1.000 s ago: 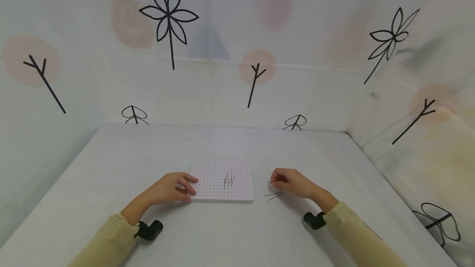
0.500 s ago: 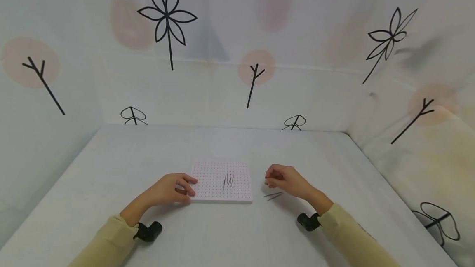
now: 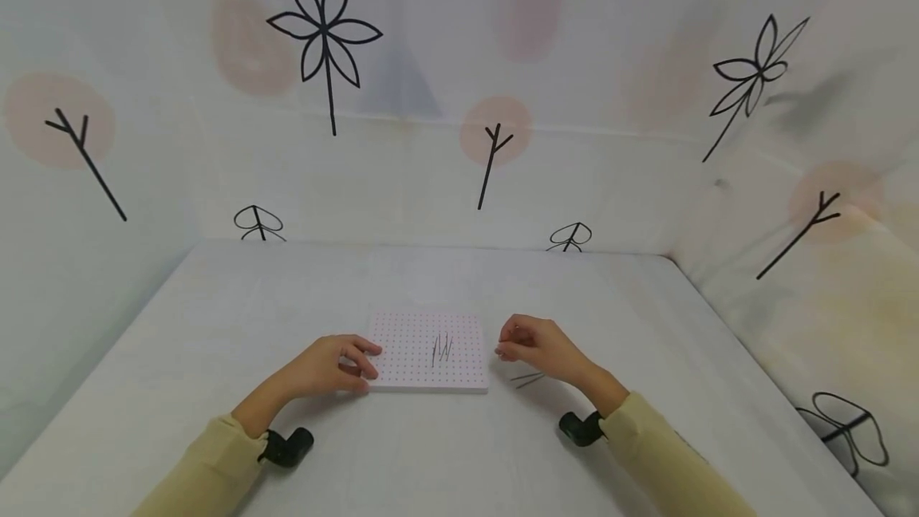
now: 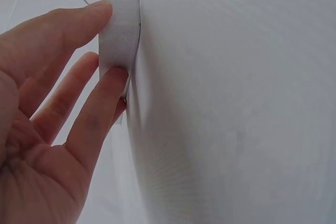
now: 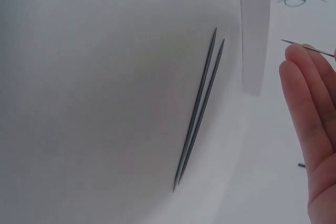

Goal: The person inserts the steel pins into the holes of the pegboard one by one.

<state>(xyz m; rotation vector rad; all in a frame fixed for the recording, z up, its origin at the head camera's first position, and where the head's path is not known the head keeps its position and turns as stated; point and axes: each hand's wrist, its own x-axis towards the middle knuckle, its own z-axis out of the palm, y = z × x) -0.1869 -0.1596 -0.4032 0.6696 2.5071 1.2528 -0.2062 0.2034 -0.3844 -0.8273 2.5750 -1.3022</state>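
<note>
A white board (image 3: 402, 369) with a grid of small dots lies on the table, and several thin dark needles (image 3: 442, 348) stand up from its right part. My left hand (image 3: 333, 364) rests at the board's left edge, fingers spread and lightly bent. The left wrist view has its fingertips (image 4: 116, 77) touching the board's edge near a corner. Just right of the board, my right hand (image 3: 542, 348) pinches a needle (image 5: 302, 45), whose pointed tip juts past the fingers in the right wrist view. Below this hand, two dark double-pointed needles (image 5: 198, 111) lie side by side.
A white cloth covers the table (image 3: 402, 461). Behind it hangs a pale backdrop (image 3: 416, 182) printed with leaves and branches. Each wrist bears a small black camera (image 3: 287, 447). The table's right edge slopes away beyond the right arm.
My right hand has lifted a needle from beside the loose pair and moved left toward the board's right edge. My left hand stays at the board, and the standing needles look unchanged.
</note>
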